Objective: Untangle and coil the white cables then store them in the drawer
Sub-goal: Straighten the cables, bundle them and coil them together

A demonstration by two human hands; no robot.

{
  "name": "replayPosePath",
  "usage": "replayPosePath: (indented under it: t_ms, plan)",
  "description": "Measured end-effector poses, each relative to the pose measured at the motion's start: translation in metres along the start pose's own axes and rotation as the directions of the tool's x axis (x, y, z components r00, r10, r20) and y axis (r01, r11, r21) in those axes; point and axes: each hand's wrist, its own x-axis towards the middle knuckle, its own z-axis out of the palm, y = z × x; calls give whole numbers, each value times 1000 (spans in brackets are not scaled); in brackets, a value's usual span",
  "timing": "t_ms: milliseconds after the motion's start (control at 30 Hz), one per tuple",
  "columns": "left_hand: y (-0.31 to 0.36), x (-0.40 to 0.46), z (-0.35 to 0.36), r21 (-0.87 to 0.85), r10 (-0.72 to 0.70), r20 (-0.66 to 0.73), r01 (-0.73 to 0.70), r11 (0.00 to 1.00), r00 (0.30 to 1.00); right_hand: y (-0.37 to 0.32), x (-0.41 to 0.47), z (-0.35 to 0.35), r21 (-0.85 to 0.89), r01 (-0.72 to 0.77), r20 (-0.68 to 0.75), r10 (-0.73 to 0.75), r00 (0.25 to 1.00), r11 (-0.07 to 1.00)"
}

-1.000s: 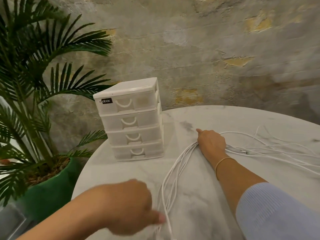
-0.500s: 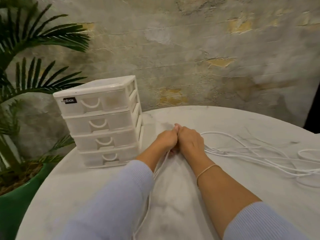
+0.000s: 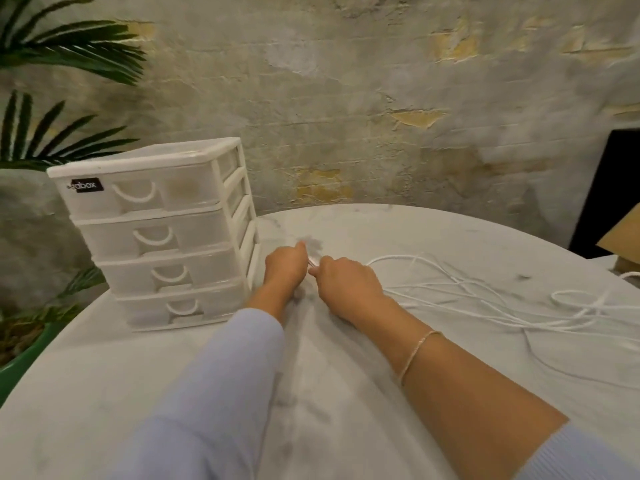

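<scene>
White cables (image 3: 485, 292) lie in loose tangled loops across the right half of the round marble table (image 3: 104, 375). My left hand (image 3: 285, 268) and my right hand (image 3: 346, 289) sit close together near the table's middle, each gripping the white cable bundle, a short stretch of which shows between them. The rest of the bundle under my hands and forearms is hidden. A white plastic drawer unit (image 3: 156, 233) with several shut drawers stands just left of my left hand.
A green-potted palm (image 3: 34, 140) stands off the table's left edge. A rough plastered wall runs behind the table. At the far right are a dark panel (image 3: 609, 188) and a cardboard piece (image 3: 623, 240).
My left hand came up from the near table edge to meet my right hand at the cables. The view has swung right, and the two hands have drawn slightly apart.
</scene>
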Motion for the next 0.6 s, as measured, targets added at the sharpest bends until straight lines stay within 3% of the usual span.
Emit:
replayPosePath:
  t_ms: [200, 433, 600]
  plan:
    - [-3, -7, -3, -86, 8, -20, -10, 996, 1000, 5, -29, -19, -110, 122, 110, -110, 988, 986]
    - [-5, -7, -4, -148, -5, -17, 3, 989, 1000, 4, -39, -26, -35, 82, 236, -71, 969, 996]
    - [-5, -12, -6, -205, -8, -35, 0, 979, 999, 12, -34, -15, 43, -18, 174, 10, 985, 999]
